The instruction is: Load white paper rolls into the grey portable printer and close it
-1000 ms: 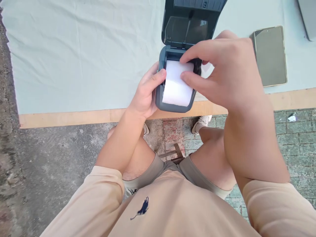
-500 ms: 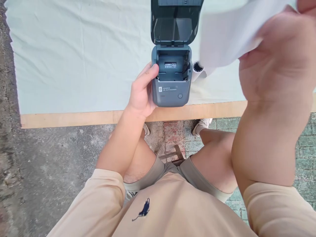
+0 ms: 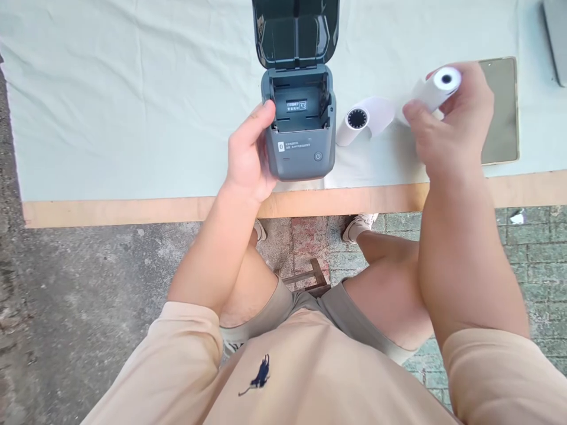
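1. The left hand grips the left side of a small grey label printer, thumb laid along the upper left edge of its body and fingers wrapped round the side
2. The printer sits on the bench close to its near wooden edge, on a pale cloth that covers most of the top
3. The printer's lid stands open, tipped back away from the person, and the paper bay under it shows a small printed sticker on its back wall
4. A power button and a small white label sit on the printer's front face
5. The right hand is closed around a white paper roll, held above the bench to the right of the printer; the roll's hollow core end points up toward the camera
6. A second paper roll with a dark ribbed core lies on the cloth just beside the printer's right side, between the printer and the right hand, with a loose tail of paper curling off behind it
7. A flat phone-like device lies screen up on the cloth behind the right hand, partly hidden by it
8. The corner of another grey object shows at the far right edge; what it is cannot be told
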Available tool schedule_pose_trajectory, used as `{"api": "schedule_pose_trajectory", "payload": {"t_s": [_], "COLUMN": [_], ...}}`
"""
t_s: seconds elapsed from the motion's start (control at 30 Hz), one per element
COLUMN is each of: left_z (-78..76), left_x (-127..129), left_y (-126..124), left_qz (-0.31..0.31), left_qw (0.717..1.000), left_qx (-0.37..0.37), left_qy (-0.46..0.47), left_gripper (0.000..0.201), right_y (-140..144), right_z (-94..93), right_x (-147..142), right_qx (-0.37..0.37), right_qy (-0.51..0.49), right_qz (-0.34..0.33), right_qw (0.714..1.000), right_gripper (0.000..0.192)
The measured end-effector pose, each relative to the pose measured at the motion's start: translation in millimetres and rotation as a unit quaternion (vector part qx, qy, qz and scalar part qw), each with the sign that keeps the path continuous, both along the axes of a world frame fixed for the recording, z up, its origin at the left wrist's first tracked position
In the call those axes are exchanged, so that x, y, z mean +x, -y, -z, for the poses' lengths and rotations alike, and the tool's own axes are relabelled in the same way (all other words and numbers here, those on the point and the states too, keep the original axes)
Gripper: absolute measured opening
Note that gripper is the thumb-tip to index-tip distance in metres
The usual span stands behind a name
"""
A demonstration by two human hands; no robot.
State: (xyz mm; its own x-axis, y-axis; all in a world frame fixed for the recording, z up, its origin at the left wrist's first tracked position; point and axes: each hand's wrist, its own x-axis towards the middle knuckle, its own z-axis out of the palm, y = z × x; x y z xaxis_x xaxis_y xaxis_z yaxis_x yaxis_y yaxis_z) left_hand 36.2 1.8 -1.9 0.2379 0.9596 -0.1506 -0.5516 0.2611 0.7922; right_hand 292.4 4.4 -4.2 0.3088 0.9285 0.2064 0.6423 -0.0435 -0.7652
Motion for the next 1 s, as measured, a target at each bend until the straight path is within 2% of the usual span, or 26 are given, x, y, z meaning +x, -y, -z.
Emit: {"api": "schedule_pose_trajectory", "payload": {"t_s": [0.07,0.13,0.17,0.23,0.3,0.33,0.43,0.5,0.6,0.73,0.9,1.0], "left_z": [0.3,0.5,0.5,0.4,0.3,0.2,0.4,0.6,0.3,-0.8,-0.3,0.4], "left_x": [1.2,1.8,2.0,2.5,3.4,4.0,6.2,7.0,6.4,4.4,4.2,4.1], "left_y": [0.3,0.5,0.5,0.6,0.8,1.0,2.0,2.9,4.1,4.6,4.8,4.8], "left_qz": [0.007,0.010,0.012,0.015,0.017,0.018,0.018,0.017,0.015,0.014,0.010,0.005], "left_qw": [1.000,1.000,1.000,1.000,1.000,1.000,1.000,1.000,1.000,1.000,1.000,1.000], "left_qx": [0.005,0.008,0.009,0.012,0.014,0.014,0.014,0.014,0.007,0.002,0.007,0.002], "left_qy": [0.010,0.019,0.021,0.023,0.022,0.022,0.018,0.014,0.015,0.017,0.000,-0.010], "left_gripper": [0.021,0.021,0.021,0.022,0.023,0.023,0.021,0.019,0.017,0.015,0.019,0.020], "right_y": [3.1,8.9,12.6,19.8,24.8,26.0,24.3,20.5,15.5,13.7,12.0,8.9], "right_z": [3.8,3.7,1.8,-4.6,-12.0,-15.0,-18.7,-18.1,-19.0,-24.9,-21.3,-15.3], "right_x": [5.1,8.5,8.7,4.4,-6.6,-14.1,-38.2,-50.3,-59.1,-62.7,-69.6,-72.9], "right_qx": [-0.009,-0.007,0.017,0.112,0.191,0.200,0.129,0.076,0.050,0.048,-0.004,-0.015], "right_qy": [0.036,0.058,0.069,0.115,0.200,0.244,0.310,0.302,0.264,0.256,0.241,0.214], "right_qz": [-0.004,-0.015,-0.023,-0.038,-0.046,-0.056,-0.117,-0.149,-0.137,-0.096,-0.132,-0.153], "right_qw": [0.999,0.998,0.997,0.986,0.960,0.947,0.934,0.938,0.953,0.961,0.961,0.965], "right_gripper": [0.037,0.052,0.057,0.057,0.047,0.046,0.052,0.043,0.024,0.017,0.036,0.041]}}
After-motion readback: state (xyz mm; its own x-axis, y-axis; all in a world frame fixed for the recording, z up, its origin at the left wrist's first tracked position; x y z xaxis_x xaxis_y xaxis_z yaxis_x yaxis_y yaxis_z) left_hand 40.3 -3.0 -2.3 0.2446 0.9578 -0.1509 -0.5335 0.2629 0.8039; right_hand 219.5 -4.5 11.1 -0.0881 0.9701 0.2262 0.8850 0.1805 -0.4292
